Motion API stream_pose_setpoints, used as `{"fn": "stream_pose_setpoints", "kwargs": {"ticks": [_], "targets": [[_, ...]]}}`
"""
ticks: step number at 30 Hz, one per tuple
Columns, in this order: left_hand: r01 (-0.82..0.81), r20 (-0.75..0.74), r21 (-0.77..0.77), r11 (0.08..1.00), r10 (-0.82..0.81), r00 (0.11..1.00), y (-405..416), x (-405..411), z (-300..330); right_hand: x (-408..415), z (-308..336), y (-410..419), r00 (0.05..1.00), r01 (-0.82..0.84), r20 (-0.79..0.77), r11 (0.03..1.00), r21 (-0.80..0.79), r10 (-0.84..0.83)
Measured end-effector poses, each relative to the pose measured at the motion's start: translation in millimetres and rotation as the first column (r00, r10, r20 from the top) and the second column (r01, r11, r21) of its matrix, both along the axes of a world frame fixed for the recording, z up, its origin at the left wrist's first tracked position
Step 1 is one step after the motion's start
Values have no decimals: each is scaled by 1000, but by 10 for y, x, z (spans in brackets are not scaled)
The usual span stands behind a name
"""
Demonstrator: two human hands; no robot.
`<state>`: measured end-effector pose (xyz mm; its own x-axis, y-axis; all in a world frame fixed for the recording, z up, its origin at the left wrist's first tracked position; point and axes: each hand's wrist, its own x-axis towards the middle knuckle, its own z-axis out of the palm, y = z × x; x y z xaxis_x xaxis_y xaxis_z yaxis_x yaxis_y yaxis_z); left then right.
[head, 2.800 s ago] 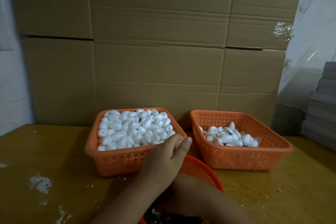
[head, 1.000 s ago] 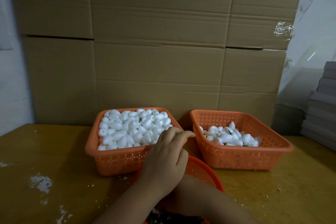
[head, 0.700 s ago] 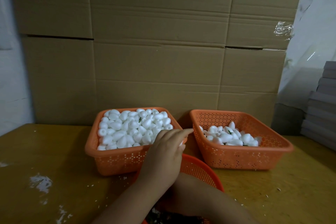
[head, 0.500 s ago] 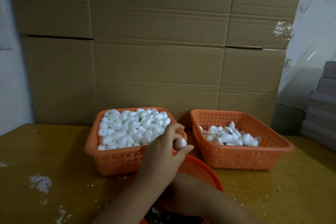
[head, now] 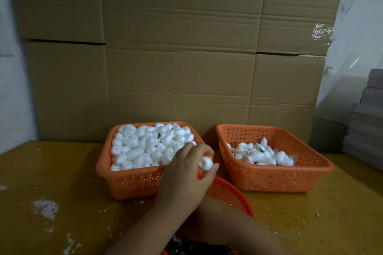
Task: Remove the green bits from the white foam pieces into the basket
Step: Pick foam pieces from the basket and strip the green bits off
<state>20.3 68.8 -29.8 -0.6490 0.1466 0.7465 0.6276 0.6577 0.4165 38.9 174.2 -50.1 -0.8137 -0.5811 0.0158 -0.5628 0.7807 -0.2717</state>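
Observation:
My left hand (head: 184, 180) pinches one white foam piece (head: 205, 163) between thumb and fingertips, just above the near right corner of the left orange basket (head: 132, 184), which is heaped with white foam pieces (head: 145, 147). The right orange basket (head: 269, 178) holds fewer foam pieces, some with green bits (head: 261, 149) showing. A round orange basket (head: 232, 192) sits in front, with dark scraps (head: 186, 247) at its bottom. My right forearm (head: 238, 225) reaches into it. My left wrist covers the right hand.
The baskets stand on a yellow-brown table (head: 51, 172) strewn with white crumbs. A wall of cardboard boxes (head: 176, 58) rises close behind them. Grey stacked boards (head: 366, 122) sit at the right edge.
My left hand reached into the left basket's near corner, picked up a foam piece and drew it back a little towards me. The right arm stayed in the round basket.

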Motion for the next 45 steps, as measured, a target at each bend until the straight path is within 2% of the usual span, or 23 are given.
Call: {"fn": "stream_pose_setpoints", "kwargs": {"ticks": [7, 14, 16, 18, 21, 29, 36, 40, 45], "targets": [[-27, -16, 82, 996, 28, 999, -2, -24, -9, 34, 82, 6, 999, -15, 34, 997, -74, 17], [98, 41, 46, 994, -100, 994, -34, -38, -9, 26, 89, 4, 999, -13, 39, 999, -48, 15], [121, 53, 32, 992, -123, 991, -32, -42, -11, 6, 52, -5, 997, 31, 75, 1000, -6, -30], [120, 46, 29, 992, -121, 992, -28, -41, -14, 0, 17, -18, 995, 51, 90, 998, 24, -53], [86, 19, 53, 995, -87, 996, -22, -14, -9, -17, 12, -13, 1000, -10, 26, 1000, -11, 10], [108, -51, 52, 993, -105, 993, -3, 4, 10, -14, 35, 9, 999, -33, 21, 998, -55, 34], [180, -15, 184, 966, -181, 983, -24, -6, 28, 25, 82, 10, 999, -8, 52, 993, -120, 15], [223, 33, 342, 913, -249, 968, -66, 1, 33, 15, 88, 6, 998, 20, 57, 991, -129, -13], [177, 86, 503, 846, -253, 964, -69, -25, 48, 11, 87, -1, 999, 33, -10, 992, -124, -35]]}}
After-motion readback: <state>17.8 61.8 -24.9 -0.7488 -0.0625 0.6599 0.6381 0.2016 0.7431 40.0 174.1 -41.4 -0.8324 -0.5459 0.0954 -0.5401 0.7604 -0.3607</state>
